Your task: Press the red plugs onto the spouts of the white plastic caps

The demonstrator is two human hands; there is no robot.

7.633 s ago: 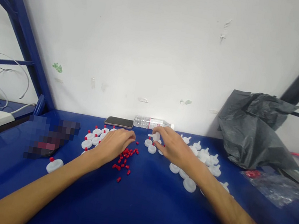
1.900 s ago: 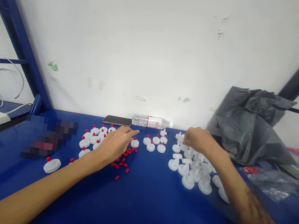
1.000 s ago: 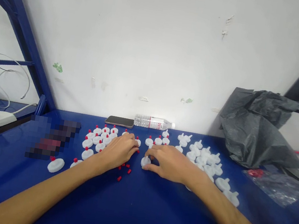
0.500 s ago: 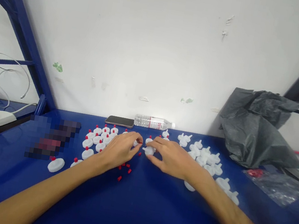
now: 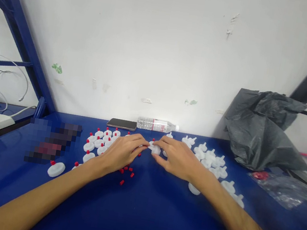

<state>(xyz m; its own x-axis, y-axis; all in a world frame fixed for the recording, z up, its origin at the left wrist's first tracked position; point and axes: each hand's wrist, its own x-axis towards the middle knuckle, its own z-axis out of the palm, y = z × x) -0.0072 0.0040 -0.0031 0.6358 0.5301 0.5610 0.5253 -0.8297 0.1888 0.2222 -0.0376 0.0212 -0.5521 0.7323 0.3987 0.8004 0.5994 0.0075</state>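
Observation:
My right hand grips a white round cap with a spout, its spout turned to the left. My left hand is closed in a pinch at the tip of that spout; whatever sits between its fingertips is hidden. Just below the left hand lie several small loose red tips. Left of it stand several white caps with red tips on their spouts. Beyond my right hand are several white spouted caps without red tips.
A clear water bottle and a phone lie along the wall. At the right are a dark plastic bag and a clear bag. A blue metal frame rises at the left above the blue table.
My left hand has moved right, bringing its fingertips from apart to the spout tip. The cap in my right hand has lifted and tilted slightly. The view has shifted a little.

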